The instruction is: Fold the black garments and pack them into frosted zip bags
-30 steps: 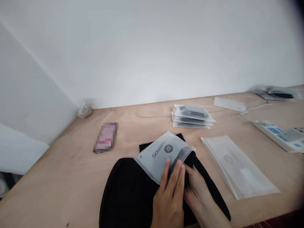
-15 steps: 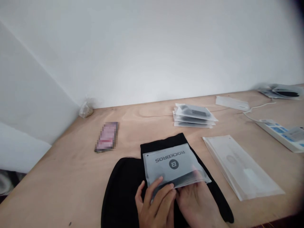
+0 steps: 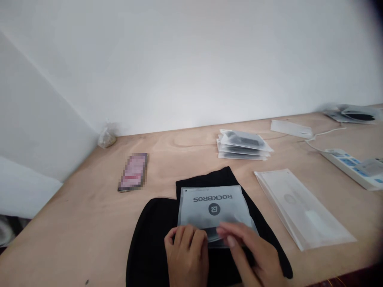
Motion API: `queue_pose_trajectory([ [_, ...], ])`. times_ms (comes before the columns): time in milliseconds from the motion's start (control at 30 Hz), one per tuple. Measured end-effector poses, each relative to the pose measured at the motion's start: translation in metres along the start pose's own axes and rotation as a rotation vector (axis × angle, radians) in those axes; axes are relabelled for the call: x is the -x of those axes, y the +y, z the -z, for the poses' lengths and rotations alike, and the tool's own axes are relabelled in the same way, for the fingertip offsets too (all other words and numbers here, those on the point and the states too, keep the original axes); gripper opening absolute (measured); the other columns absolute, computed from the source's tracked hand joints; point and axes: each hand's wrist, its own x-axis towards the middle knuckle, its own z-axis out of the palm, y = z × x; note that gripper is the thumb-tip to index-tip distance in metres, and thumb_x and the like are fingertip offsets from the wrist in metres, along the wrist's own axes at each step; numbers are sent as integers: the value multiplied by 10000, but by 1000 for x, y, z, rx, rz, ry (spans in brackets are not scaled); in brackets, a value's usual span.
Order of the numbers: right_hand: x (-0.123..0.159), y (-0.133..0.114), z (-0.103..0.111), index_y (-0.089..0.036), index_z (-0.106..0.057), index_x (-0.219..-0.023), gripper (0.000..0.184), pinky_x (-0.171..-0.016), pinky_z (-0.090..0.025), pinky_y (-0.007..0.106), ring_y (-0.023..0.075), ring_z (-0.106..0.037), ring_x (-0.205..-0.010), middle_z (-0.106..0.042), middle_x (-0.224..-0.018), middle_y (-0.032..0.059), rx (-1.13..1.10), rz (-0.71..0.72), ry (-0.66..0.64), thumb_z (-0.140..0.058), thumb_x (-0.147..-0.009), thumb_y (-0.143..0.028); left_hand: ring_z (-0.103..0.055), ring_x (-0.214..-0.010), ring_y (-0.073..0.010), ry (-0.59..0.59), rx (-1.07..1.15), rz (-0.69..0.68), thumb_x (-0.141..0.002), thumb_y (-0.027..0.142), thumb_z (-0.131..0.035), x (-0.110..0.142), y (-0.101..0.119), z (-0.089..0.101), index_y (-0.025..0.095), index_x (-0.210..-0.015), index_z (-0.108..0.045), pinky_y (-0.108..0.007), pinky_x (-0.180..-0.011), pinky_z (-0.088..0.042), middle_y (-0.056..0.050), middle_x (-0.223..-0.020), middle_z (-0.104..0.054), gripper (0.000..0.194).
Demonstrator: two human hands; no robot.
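Observation:
A frosted plastic pouch (image 3: 213,207) printed ROCKBROS lies flat on top of black fabric (image 3: 155,247) near the table's front edge. My left hand (image 3: 187,255) has its fingers curled and pressed on the pouch's near left edge. My right hand (image 3: 254,257) rests beside it, with the fingers pinching the pouch's near edge, slightly blurred by motion. Something dark shows through the pouch near my fingers.
A pile of empty clear pouches (image 3: 302,207) lies to the right. A stack of filled pouches (image 3: 243,144) sits further back. A phone (image 3: 133,171) lies to the left, a white power strip (image 3: 353,167) at the right, more pouches (image 3: 353,113) at the far right, on a wooden table (image 3: 89,215).
The pouch has been turned square and laid flat on the black fabric. Both hands have shifted to its near edge, the left curling its fingers down onto it.

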Motion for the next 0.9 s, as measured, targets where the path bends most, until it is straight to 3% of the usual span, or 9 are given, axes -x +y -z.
queue_pose_trajectory([
  [100, -23, -12, 2, -206, -617, -1069, 292, -739, -525, 412, 247, -627, -859, -687, -946, 81, 369, 218, 27, -461, -825, -173, -498, -593, -140, -39, -26, -21, -828, 118, -447, 1, -2, 1, 208, -626, -553, -315, -690, -321, 29, -585, -546, 246],
  [200, -35, -18, -2, -199, -603, -1087, 316, -694, -517, 401, 235, -616, -821, -680, -961, 87, 531, 254, -9, -407, -845, -149, -504, -603, -143, -61, -28, -34, -823, 107, -447, 2, -5, 1, 211, -624, -559, -313, -682, -330, 28, -597, -556, 251],
  [267, -41, -16, -7, -226, -563, -1172, 361, -783, -486, 455, 268, -582, -975, -626, -1151, 85, 614, 236, -14, -402, -856, -161, -513, -609, -147, -58, -26, -33, -817, 98, -443, 3, -7, 2, 214, -624, -560, -314, -674, -345, 28, -607, -567, 254],
  [400, -47, 4, -24, -324, -423, -1329, 439, -959, -250, 669, 392, -315, -1283, -367, -1439, 50, 753, 191, -166, -426, -891, -355, -565, -639, -153, -107, -1, -79, -789, 125, -504, 5, -23, 11, 237, -690, -578, -305, -642, -410, 33, -673, -620, 167],
  [467, -45, 16, -31, -334, -346, -1377, 538, -960, -179, 711, 432, -212, -1317, -288, -1475, 69, 777, 189, -251, -434, -870, -492, -601, -704, -162, -170, 32, -102, -756, 187, -594, 6, -38, 23, 251, -785, -595, -291, -629, -463, 20, -768, -651, 70],
  [600, -39, 25, -37, -313, -261, -1415, 714, -965, -133, 724, 456, -113, -1332, -191, -1503, 96, 800, 199, -291, -480, -800, -603, -630, -833, -155, -268, 82, -93, -750, 241, -650, 12, -73, 47, 265, -962, -597, -249, -688, -540, -16, -929, -648, 220],
  [733, -33, 15, -40, -316, -370, -1356, 539, -976, -139, 712, 416, -207, -1325, -289, -1473, 90, 767, 212, -268, -511, -851, -442, -631, -833, -125, -326, 153, -148, -801, 166, -591, 18, -89, 56, 273, -1000, -600, -207, -714, -541, -12, -954, -636, 226],
  [833, -24, 9, -49, -299, -518, -1195, 308, -1050, -145, 616, 295, -341, -1289, -487, -1353, 12, 630, 372, -266, -454, -894, -313, -618, -808, -122, -290, 199, -137, -821, 138, -555, 20, -88, 52, 252, -964, -602, -209, -697, -537, -15, -924, -623, 189],
  [900, -17, 10, -58, -258, -593, -1014, 180, -1086, -128, 551, 255, -414, -1231, -596, -1210, -20, 533, 507, -196, -506, -861, -296, -606, -782, -125, -286, 220, -127, -833, 135, -531, 21, -86, 49, 239, -929, -598, -214, -665, -529, -17, -892, -611, 157],
])
